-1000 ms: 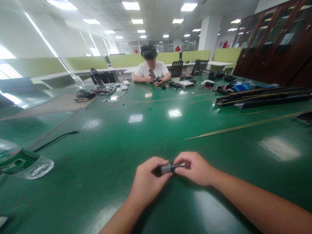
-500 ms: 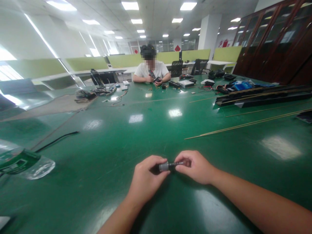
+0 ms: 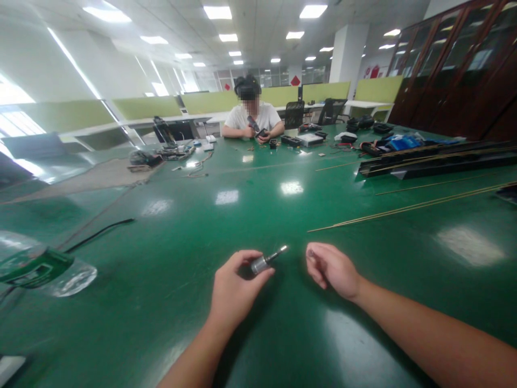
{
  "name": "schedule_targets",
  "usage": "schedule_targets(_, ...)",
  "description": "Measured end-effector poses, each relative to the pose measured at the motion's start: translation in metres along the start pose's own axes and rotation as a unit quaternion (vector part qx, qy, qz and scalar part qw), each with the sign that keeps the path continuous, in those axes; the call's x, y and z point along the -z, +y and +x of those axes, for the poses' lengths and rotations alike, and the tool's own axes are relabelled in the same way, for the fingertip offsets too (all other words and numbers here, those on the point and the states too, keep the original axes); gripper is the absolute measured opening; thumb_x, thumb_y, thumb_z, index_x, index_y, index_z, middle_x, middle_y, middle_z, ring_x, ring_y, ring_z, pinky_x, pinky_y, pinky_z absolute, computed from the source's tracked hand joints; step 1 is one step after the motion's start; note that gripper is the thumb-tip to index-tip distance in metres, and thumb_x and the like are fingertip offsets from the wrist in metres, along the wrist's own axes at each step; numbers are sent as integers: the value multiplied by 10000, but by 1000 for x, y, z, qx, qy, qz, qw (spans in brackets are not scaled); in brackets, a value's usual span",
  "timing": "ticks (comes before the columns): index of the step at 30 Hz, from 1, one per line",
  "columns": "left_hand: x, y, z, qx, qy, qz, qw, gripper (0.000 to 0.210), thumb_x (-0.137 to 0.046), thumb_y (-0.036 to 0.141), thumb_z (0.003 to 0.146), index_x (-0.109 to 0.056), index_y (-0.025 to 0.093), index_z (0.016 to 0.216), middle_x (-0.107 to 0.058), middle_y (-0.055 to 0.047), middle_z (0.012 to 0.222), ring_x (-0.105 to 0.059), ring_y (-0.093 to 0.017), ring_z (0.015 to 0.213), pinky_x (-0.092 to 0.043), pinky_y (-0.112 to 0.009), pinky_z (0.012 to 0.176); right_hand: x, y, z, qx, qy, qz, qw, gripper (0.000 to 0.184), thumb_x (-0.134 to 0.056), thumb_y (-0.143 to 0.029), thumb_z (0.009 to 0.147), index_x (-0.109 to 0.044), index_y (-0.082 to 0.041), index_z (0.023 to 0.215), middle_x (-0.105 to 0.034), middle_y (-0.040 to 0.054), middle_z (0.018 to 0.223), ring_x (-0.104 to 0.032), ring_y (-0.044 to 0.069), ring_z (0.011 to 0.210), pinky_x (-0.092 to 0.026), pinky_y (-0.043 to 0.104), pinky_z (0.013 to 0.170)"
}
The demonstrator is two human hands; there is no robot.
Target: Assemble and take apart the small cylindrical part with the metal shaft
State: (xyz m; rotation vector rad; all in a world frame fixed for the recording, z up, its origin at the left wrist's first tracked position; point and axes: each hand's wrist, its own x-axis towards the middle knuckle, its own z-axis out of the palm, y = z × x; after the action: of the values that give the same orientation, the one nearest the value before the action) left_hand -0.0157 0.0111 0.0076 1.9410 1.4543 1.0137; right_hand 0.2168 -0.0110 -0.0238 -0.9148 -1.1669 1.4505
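Between the thumb and fingers of my left hand [image 3: 238, 280] is a small motor [image 3: 259, 264], a grey metal cylinder with a thin shaft. The shaft tilts up to the right and ends in a bright tip. My right hand [image 3: 332, 268] is curled closed a short way to the right, apart from the motor. A small dark metallic bit shows by its fingertips, too little of it to name. Both hands are just above the green tabletop [image 3: 194, 226].
A clear plastic bottle [image 3: 76, 277] with a green label lies at the left, near a black cable [image 3: 100, 229]. Thin brass rods [image 3: 375, 214] and black channels [image 3: 436, 161] lie at the right. Across the table sits a person [image 3: 252, 113] holding a dark tool.
My right hand has come off the shaft and moved right, curling closed. The shaft is now exposed, and the motor in my left hand has tilted upward and shifted slightly left.
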Motion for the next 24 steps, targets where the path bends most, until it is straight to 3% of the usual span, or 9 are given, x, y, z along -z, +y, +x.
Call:
schedule_targets(4,0,-1,5,53,5,-52,997,396,-740,448,759,-698,237,1091,-717,-32,1044,-659,-216,902,-498,-349,863,0,1,1,-7,-27,-15,999,483,-404,-523,982,-416,-206,618,-419,-53,423,-384,94,338,-291,227,390)
schedule_targets(8,-4,-2,9,61,0,-165,984,396,-664,467,817,-659,180,1089,-714,-67,1014,-666,-211,924,-502,-327,870,-2,0,0,0,-50,-55,997,540,-403,-570,981,-369,-216,575,-409,-50,415,-396,94,349,-323,237,424)
schedule_targets(13,-9,-10,12,92,98,-302,944,441,-747,412,771,-528,192,1085,-694,-61,1044,-678,-175,865,-512,-302,841,-3,2,-1,2,-62,-72,995,558,-403,-630,966,-383,-216,591,-425,-51,421,-415,99,362,-348,242,448)
schedule_targets(17,-6,-16,14,133,176,-360,906,438,-782,348,749,-557,213,1099,-690,-59,1115,-633,-177,1093,-428,-330,1040,-2,2,0,6,-66,-83,994,570,-392,-650,959,-376,-218,586,-444,-44,422,-429,102,363,-363,246,457)
schedule_targets(24,18,-17,5,172,174,-377,893,565,-849,286,640,-608,193,1144,-684,-106,1175,-642,-216,1113,-400,-404,1114,-1,-2,-2,-1,-77,-85,993,571,-361,-652,964,-391,-217,595,-473,-33,434,-454,115,375,-388,255,476)
